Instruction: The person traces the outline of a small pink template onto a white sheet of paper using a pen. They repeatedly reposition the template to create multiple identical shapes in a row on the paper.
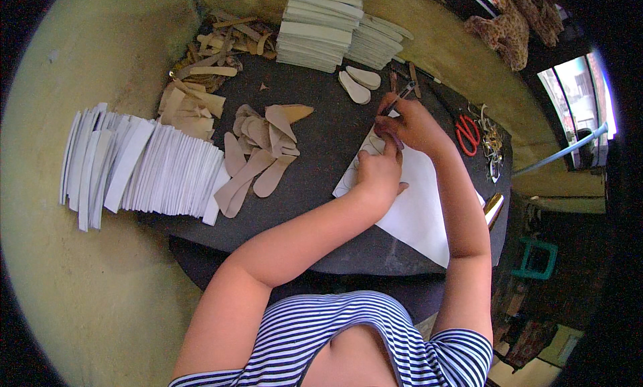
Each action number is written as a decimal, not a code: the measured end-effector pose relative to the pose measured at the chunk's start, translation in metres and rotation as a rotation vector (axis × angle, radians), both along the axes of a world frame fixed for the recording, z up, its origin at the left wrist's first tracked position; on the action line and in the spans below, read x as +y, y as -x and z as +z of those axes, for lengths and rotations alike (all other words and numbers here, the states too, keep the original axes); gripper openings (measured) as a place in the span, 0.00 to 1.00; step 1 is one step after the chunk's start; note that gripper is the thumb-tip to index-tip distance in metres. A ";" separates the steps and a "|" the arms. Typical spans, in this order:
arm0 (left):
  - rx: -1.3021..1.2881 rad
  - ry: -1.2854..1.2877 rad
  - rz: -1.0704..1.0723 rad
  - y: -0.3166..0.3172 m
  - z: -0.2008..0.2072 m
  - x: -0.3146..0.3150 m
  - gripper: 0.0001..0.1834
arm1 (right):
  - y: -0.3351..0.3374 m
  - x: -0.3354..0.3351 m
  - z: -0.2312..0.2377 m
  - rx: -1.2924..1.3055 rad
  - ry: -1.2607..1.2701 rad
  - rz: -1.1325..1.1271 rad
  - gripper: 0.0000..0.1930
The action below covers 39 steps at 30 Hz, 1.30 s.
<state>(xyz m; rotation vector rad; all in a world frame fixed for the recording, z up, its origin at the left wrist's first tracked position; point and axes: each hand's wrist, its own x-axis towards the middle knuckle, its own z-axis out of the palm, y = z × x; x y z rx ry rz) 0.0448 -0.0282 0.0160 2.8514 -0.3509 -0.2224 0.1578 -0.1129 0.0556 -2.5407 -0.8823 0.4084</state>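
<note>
A large white sheet (418,203) lies on the black tabletop, with rounded outlines drawn along its left edge. My left hand (380,176) rests on it with the fingers spread and the thumb apart. Its fingertips press on a small dark curved piece (396,140), mostly hidden between my hands. Just beyond, my right hand (416,125) is closed around a slim dark pen-like tool (404,91), its upper end sticking out past the fingers. The tool's tip is hidden by my hand. Near the sheet's far end lie two white sole-shaped pieces (358,83).
Stacks of white pieces (318,28) stand at the back, and a long row (174,169) lines the left. Brown sole-shaped pieces (258,146) and scraps (194,102) lie left of centre. Red-handled scissors (467,134) and a gold roll (493,209) are at right; a green stool (536,258) stands beyond.
</note>
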 end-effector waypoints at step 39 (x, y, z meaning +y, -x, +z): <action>-0.258 0.064 0.018 -0.005 -0.020 -0.002 0.41 | 0.000 -0.005 -0.008 -0.062 -0.115 -0.054 0.06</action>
